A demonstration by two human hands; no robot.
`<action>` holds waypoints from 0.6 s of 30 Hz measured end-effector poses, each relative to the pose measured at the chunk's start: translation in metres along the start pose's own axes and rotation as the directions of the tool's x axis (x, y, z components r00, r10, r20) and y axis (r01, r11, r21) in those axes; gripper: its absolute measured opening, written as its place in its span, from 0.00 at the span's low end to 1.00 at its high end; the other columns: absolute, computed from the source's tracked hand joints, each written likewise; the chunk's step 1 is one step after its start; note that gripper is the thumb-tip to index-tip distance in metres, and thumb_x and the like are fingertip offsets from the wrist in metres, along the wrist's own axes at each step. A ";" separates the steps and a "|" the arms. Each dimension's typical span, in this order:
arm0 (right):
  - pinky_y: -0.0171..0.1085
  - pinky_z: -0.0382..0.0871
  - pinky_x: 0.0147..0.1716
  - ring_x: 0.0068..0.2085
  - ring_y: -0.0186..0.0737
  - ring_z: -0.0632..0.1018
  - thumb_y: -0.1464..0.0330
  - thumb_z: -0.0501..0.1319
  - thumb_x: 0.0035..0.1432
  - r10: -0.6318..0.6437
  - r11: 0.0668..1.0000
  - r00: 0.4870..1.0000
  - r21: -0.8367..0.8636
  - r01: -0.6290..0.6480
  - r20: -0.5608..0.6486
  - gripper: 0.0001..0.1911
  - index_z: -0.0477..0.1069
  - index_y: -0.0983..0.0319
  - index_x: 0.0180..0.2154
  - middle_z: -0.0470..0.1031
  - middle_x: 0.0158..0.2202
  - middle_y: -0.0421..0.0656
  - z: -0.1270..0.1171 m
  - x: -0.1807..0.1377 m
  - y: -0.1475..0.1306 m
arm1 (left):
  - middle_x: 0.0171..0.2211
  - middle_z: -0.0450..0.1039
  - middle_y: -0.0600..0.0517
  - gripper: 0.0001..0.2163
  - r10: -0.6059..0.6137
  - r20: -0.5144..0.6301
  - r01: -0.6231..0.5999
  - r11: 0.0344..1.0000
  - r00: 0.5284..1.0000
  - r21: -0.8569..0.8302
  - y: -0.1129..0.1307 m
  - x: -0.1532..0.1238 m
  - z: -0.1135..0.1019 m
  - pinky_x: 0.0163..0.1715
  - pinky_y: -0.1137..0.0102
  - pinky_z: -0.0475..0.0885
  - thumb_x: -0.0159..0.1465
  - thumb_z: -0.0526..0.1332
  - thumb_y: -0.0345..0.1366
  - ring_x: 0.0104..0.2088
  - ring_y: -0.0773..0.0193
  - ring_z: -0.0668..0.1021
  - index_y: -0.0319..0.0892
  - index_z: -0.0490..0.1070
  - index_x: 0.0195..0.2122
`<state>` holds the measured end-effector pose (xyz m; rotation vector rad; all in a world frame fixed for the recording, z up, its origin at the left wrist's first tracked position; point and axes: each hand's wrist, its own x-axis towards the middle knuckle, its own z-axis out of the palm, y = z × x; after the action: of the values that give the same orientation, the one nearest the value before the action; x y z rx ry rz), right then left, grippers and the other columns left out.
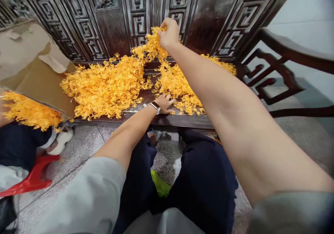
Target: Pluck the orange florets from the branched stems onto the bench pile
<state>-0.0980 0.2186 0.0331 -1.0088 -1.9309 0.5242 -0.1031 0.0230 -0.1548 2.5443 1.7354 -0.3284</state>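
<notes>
Two heaps of yellow-orange plastic pieces, thin and branching, lie on a dark wooden bench (182,120): a left heap (106,86) and a right heap (172,79), partly behind my right arm. My right hand (170,34) is raised near the carved back, closed on a tangled clump of the yellow plastic pieces (153,45). The clump hangs down and joins the heaps below it. My left hand (165,103), with a watch (155,106) at the wrist, rests at the bench's front edge, fingers spread, beside the right heap.
A torn cardboard box (39,74) stands at the left, with more yellow pieces (31,110) below it near another person's leg (21,143). A red plastic stool (33,178) is on the floor. The bench's carved armrest (276,74) rises at the right. Something bright green (159,185) lies between my legs.
</notes>
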 end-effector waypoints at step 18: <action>0.57 0.65 0.73 0.71 0.56 0.72 0.63 0.71 0.58 -0.401 0.825 0.332 0.494 -0.275 0.854 0.36 0.68 0.64 0.66 0.72 0.68 0.58 -0.057 -0.219 0.062 | 0.61 0.74 0.35 0.24 -0.548 0.017 0.495 0.741 0.836 -0.454 0.021 0.062 0.014 0.46 0.39 0.83 0.76 0.54 0.36 0.70 0.29 0.66 0.38 0.74 0.70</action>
<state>0.0417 0.0759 -0.0895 -0.0864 -2.4842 1.8823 -0.0642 0.0703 -0.1824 1.7558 2.2400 0.2017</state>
